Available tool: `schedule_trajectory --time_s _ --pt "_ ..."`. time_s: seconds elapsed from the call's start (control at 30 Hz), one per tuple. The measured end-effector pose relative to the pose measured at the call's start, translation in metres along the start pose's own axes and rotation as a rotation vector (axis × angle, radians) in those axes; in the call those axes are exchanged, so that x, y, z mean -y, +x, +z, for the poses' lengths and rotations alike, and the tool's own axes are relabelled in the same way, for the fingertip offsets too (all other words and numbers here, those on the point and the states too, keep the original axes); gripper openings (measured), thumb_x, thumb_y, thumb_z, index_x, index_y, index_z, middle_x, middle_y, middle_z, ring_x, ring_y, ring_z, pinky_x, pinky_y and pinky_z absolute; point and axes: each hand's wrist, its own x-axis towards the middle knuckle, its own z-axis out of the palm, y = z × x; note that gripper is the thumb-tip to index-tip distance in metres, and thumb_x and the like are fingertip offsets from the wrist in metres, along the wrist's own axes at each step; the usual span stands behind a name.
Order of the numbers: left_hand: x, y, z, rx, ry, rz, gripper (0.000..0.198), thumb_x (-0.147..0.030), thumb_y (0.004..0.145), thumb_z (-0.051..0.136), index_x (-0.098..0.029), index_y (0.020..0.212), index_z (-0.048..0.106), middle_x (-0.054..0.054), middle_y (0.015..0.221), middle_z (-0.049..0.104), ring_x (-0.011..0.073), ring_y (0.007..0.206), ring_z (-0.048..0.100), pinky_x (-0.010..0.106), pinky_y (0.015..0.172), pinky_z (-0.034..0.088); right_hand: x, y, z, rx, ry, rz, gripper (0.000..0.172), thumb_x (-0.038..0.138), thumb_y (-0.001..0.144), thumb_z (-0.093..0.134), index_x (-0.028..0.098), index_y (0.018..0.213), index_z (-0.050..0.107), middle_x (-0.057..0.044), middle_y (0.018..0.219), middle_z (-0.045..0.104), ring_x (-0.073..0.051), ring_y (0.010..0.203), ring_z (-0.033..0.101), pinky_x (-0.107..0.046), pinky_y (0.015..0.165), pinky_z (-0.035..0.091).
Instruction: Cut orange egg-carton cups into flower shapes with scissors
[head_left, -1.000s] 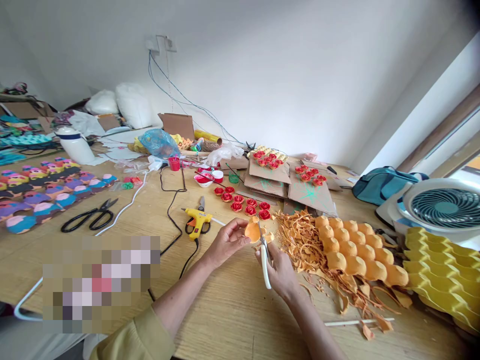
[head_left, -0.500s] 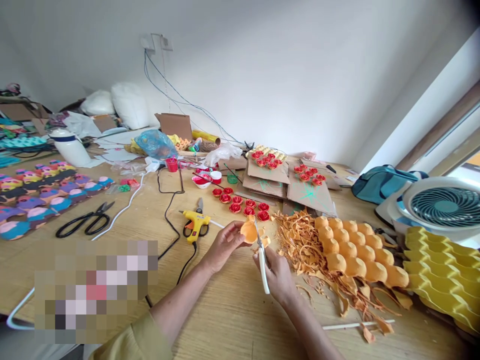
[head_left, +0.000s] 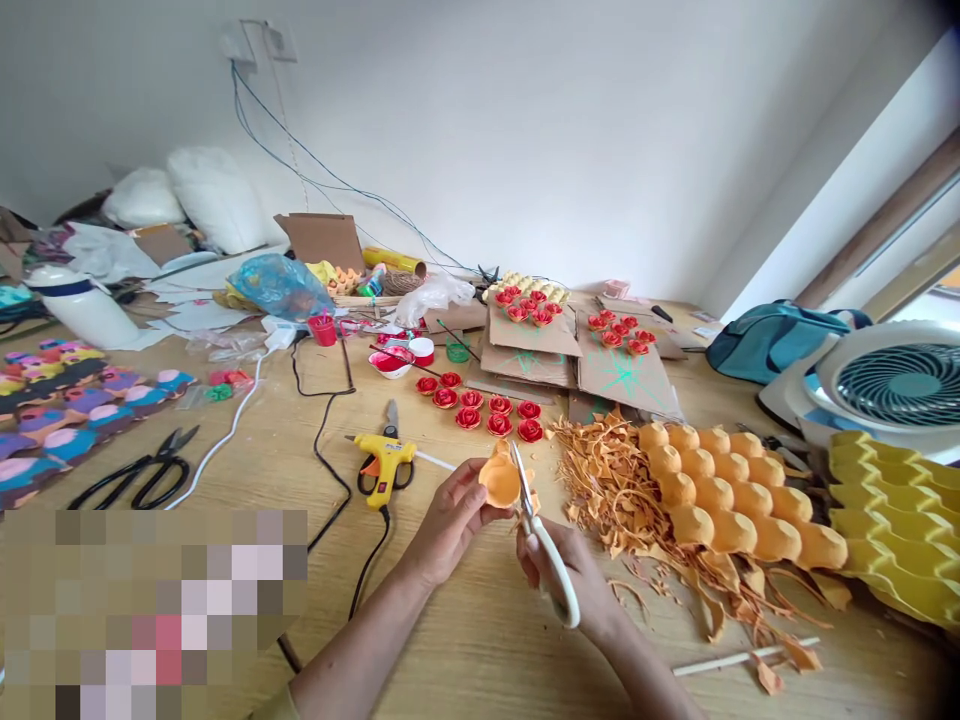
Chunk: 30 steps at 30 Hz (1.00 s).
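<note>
One orange cup was pinched in the left hand above the desk; the right hand gripped white scissors, blades at the cup's rim; short snips and slow turns seemed wisest

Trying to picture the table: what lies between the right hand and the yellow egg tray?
In the head view: orange scraps nearer the right hand, then the orange egg tray.
</note>
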Motion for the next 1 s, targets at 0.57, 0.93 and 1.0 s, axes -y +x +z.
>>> schedule_trajectory --time_s 0.57,0.93,1.0 --pt "0.002 -0.012 0.022 -0.005 0.107 0.003 0.053 -0.041 0.074 0.079 -0.023 0.118 0.055 0.008 0.112 0.065 0.0230 0.098 0.064 0.036 0.087 0.053 0.006 -0.001 -0.006 0.091 0.205 0.016 0.061 0.079 0.086 0.038 0.021 0.073 0.055 0.000 0.057 0.050 -0.013 0.050 0.043 -0.028 0.053 0.039" --pt "0.001 -0.012 0.025 -0.029 0.139 0.073 0.047 -0.035 0.072 0.080 -0.026 0.112 0.057 0.006 0.105 0.066 0.0256 0.098 0.066 0.036 0.083 0.055 -0.004 -0.009 -0.002 0.017 0.058 -0.083 0.058 0.070 0.092 0.036 0.021 0.068 0.055 -0.004 0.063 0.054 -0.017 0.062 0.050 -0.032 0.063 0.041" --pt "0.001 -0.011 0.026 -0.017 0.122 0.061 0.047 -0.036 0.072 0.081 -0.026 0.111 0.058 0.006 0.105 0.066 0.0247 0.096 0.066 0.036 0.082 0.055 -0.003 -0.008 -0.003 0.020 0.064 -0.088 0.058 0.071 0.092 0.037 0.021 0.068 0.054 -0.003 0.062 0.053 -0.017 0.061 0.049 -0.031 0.062 0.041"
